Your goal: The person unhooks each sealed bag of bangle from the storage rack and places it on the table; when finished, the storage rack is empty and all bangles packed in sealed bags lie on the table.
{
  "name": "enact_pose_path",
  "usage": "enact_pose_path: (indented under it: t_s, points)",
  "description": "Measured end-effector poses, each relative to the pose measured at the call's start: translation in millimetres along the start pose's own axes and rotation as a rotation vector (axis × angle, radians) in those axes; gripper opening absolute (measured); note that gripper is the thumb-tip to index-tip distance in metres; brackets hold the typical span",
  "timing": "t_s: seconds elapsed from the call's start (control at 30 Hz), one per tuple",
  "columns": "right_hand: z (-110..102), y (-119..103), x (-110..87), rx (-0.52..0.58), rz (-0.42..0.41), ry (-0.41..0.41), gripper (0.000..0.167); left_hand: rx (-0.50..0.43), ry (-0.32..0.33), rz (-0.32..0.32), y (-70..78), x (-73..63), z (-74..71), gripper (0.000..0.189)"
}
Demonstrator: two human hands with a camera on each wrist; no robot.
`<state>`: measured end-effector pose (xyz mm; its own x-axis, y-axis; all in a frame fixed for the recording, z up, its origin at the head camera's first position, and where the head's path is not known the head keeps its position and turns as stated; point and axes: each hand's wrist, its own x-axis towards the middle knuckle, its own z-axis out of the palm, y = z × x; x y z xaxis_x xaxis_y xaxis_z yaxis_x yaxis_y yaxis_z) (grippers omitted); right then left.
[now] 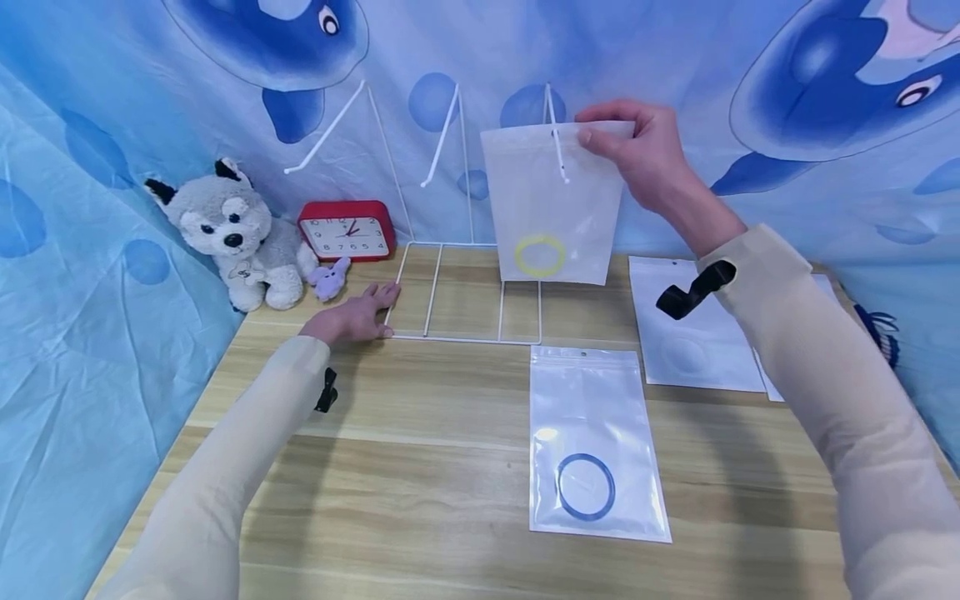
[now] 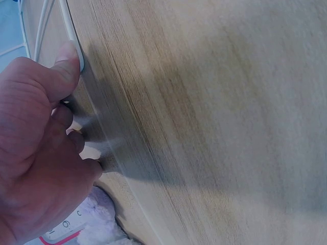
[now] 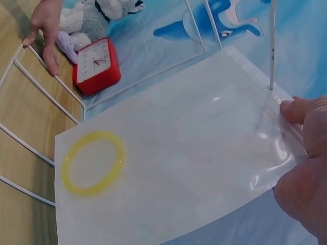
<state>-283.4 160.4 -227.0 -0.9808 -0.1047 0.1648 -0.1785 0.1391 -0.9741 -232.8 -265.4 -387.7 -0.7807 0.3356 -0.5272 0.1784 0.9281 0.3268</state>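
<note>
My right hand [image 1: 637,154] pinches the upper right corner of a white zip bag [image 1: 555,192] between thumb and fingers. Through its front shows a yellow ring [image 3: 93,163]. At the bag's top edge, the right-hand prong [image 3: 273,46] of a white wire rack [image 1: 483,340] passes through the hole, its tip sticking out in front. Two other prongs to the left carry nothing. My left hand [image 1: 356,317] rests at the rack's left end, thumb [image 2: 66,66] on the front corner wire and fingers spread along the side.
Flat in front of the rack lies a bag [image 1: 585,400] with a dark blue ring. More white bags [image 1: 690,325] lie to the right, partly behind my right arm. A red clock [image 1: 347,231], a plush husky [image 1: 232,229] and a small purple toy [image 1: 328,279] stand left.
</note>
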Motion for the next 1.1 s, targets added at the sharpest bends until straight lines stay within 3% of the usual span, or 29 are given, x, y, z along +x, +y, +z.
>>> enact_pose_path:
  t_s: [1.1]
  points:
    - [-3,-6,-55.7,0.092,-0.044,-0.092,0.023,0.004,-0.007,-0.011,3.1,-0.6,1.2,0.085]
